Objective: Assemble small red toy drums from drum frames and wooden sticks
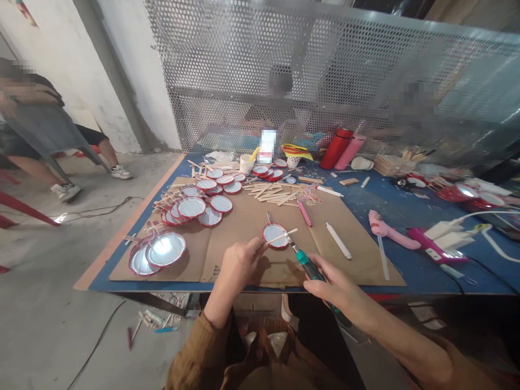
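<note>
The wooden stick (278, 238) slants away rightward; the green tool (302, 258) points forward-left.

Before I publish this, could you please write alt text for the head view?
The wearer's left hand holds a wooden stick over a red-rimmed disc, while the right hand holds a green-and-black tool, its tip close by. More discs and loose sticks lie on cardboard on a blue table.
</note>
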### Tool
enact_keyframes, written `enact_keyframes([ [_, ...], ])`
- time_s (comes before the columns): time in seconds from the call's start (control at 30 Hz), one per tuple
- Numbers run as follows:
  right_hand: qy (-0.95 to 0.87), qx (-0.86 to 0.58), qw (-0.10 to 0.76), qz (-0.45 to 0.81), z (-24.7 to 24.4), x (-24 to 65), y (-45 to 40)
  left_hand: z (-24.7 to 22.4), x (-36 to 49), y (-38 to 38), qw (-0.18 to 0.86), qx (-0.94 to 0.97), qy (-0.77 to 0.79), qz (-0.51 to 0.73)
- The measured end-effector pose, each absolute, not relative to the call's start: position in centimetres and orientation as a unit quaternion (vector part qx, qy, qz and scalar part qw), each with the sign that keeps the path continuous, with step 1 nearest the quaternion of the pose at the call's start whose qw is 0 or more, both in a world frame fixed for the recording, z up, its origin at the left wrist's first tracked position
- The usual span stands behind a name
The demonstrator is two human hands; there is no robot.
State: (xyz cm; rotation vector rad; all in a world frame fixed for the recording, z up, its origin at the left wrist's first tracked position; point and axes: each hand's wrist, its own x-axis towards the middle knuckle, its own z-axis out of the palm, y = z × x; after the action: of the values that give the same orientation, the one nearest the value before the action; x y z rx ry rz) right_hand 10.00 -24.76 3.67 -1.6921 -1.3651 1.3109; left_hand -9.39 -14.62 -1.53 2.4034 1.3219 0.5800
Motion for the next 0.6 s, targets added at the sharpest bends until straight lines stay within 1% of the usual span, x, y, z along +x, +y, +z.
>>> enact_keyframes([
  [0.13, -0.563, -0.657, 0.275, 0.419, 4.2, 9.9, -24.7, -1.3, -9.5, -14.6, 0.198, 0.837, 0.466, 0.206],
  [0.4, -0.575, -0.696, 0.245, 0.354, 4.6, 8.9, -24.3, -1.6, -9.5, -14.2, 0.229, 0.82, 0.468, 0.235],
  [0.53, -0.571, -0.702, 0.258, 0.338, 4.5, 8.9, -24.0, -1.6, -9.4, -14.2, 0.236, 0.811, 0.475, 0.247],
  [0.6, -0.562, -0.685, 0.274, 0.374, 4.3, 9.2, -23.8, -1.7, -9.5, -14.2, 0.239, 0.81, 0.473, 0.251],
])
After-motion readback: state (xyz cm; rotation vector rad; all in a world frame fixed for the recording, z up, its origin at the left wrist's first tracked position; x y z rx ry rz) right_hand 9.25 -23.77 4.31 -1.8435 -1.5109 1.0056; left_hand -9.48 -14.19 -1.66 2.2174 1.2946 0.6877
